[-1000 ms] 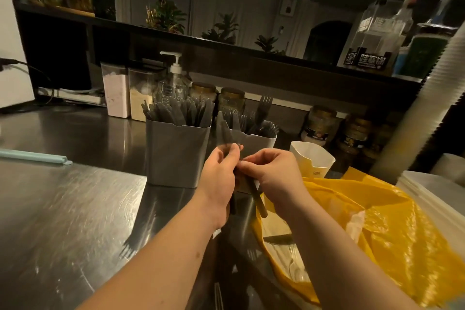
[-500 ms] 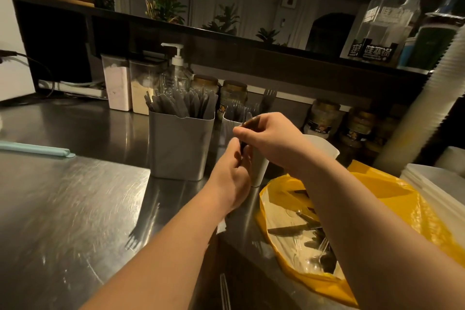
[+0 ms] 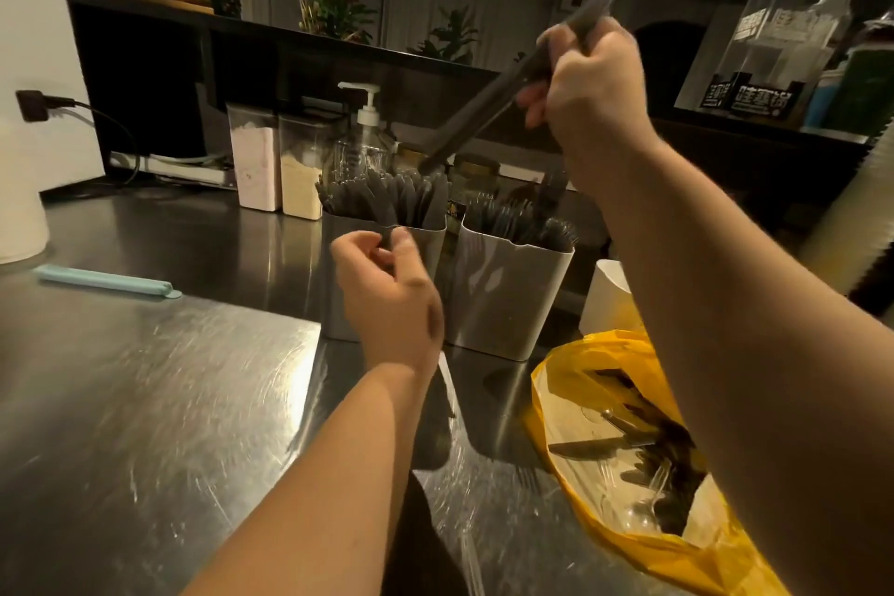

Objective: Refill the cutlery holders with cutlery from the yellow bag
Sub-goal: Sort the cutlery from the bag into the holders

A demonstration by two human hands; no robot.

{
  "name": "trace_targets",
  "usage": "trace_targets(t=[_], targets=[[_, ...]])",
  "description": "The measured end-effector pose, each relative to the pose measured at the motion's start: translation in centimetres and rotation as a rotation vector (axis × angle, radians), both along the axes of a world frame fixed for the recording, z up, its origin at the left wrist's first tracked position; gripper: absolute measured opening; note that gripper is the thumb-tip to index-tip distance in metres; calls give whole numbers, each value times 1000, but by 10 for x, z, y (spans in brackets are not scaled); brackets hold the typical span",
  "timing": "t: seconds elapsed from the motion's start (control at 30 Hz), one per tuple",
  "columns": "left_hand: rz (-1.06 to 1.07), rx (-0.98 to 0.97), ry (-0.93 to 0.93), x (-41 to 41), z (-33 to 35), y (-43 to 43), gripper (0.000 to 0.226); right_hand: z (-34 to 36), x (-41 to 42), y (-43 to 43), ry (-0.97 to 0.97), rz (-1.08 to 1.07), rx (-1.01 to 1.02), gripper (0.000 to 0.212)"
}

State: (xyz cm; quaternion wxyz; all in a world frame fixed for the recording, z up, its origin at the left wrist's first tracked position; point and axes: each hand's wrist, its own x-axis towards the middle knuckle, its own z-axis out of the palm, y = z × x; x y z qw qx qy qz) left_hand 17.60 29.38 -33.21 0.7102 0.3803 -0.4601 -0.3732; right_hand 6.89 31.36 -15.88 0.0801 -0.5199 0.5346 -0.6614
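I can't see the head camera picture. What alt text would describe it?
A person's right hand holds a dark plastic knife tilted, tip down, above the left of two grey cutlery holders, which is packed with knives. The left hand hovers half-curled in front of that holder, and an open yellow bag of cutlery lies on the steel counter.

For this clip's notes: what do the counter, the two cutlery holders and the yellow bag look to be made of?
Counter: brushed stainless steel by the look, with fine scratches and streaked reflections.
Cutlery holders: probably moulded plastic, pale grey, smooth with a soft sheen; coated metal cannot be excluded.
Yellow bag: thin plastic film, glossy and crumpled, with dark cutlery inside.
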Motion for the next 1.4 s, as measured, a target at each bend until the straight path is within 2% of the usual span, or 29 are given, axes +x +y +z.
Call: trace_targets(t=[0.07, 0.17, 0.23, 0.33, 0.53, 0.67, 0.73, 0.8, 0.87, 0.93, 1.0, 1.1, 1.23, 1.33, 1.4], targets=[[34, 89, 6, 1, 3, -2, 9, -9, 6, -19, 14, -2, 37, 16], [2, 112, 6, 2, 0, -2, 5, -46, 16, -43, 300, -62, 309, 12], [7, 104, 1, 3, 2, -2, 4, -63, 19, -46, 437, -77, 473, 21], [-19, 105, -4, 4, 6, -4, 2, -72, 20, -45, 468, -75, 560, 21], [-58, 90, -33, -2, 0, -3, 5, -85, 21, -44, 549, -172, 517, 34], [-53, 92, -24, -1, -3, -8, 5, -89, 27, -38, 698, -163, 375, 63], [-55, 98, -21, 1, -3, -11, 4, -89, 27, -32, 709, -185, 328, 62], [-71, 98, -7, 2, -2, -12, 5, -87, 24, -15, 667, -208, 295, 46], [-101, 102, 1, 1, -2, -10, 10, -94, 17, 18, 635, -101, 345, 24], [-128, 108, -24, -1, 1, -8, 9, -109, 12, 58, 605, 177, 503, 12], [-130, 117, -43, -4, 1, -4, 7, -127, 6, 92, 559, 460, 699, 11], [-169, 103, -99, -10, -3, 2, 11, -145, 5, 123, 573, 682, 920, 20], [-264, 31, -273, -17, -12, 12, 12, -164, 19, 138, 817, 750, 1057, 24], [-367, -29, -469, -22, -17, 23, 12, -174, 21, 140, 885, 674, 1013, 14], [-405, -79, -566, -25, -22, 29, 14, -175, 19, 141, 928, 633, 986, 17]])
